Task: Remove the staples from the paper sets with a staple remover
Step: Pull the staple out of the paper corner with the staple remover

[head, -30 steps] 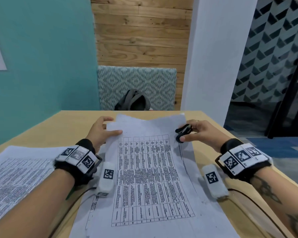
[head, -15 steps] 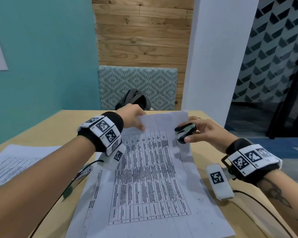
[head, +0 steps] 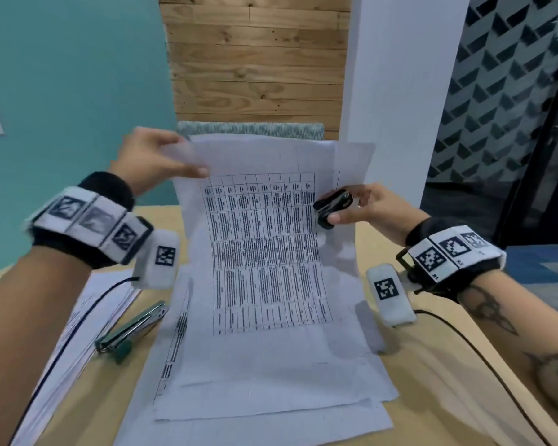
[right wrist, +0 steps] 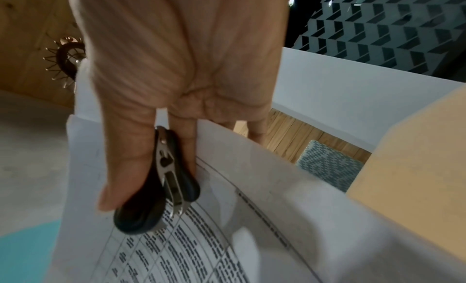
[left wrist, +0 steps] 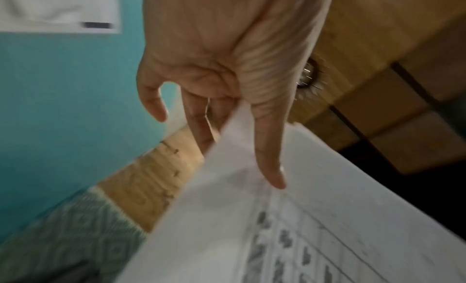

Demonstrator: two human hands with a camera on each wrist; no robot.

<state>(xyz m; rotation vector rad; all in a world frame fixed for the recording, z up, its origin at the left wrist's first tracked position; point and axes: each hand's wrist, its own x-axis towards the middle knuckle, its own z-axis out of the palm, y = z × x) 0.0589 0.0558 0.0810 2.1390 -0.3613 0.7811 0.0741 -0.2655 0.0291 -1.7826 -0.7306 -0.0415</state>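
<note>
A white sheet printed with a table (head: 264, 252) is lifted at its far end, its near end resting on more sheets (head: 264, 423) on the table. My left hand (head: 161, 159) pinches the sheet's top left corner (left wrist: 234, 131) between thumb and fingers. My right hand (head: 368, 207) grips a black staple remover (head: 332, 204) at the sheet's right edge; in the right wrist view the staple remover (right wrist: 161, 187) sits between thumb and fingers, metal claws against the paper (right wrist: 227, 217), which passes over the other fingers. No staple is visible.
A green and metal stapler (head: 132, 329) lies on the wooden table (head: 432, 365) left of the sheets. Another printed paper stack (head: 78, 333) lies at the left edge. A patterned chair back (head: 252, 128) stands behind the table, a white pillar (head: 397, 91) at right.
My left hand moved from the sheet's left side to its top corner and lifted it off the table. My right hand rose with the staple remover at the right edge.
</note>
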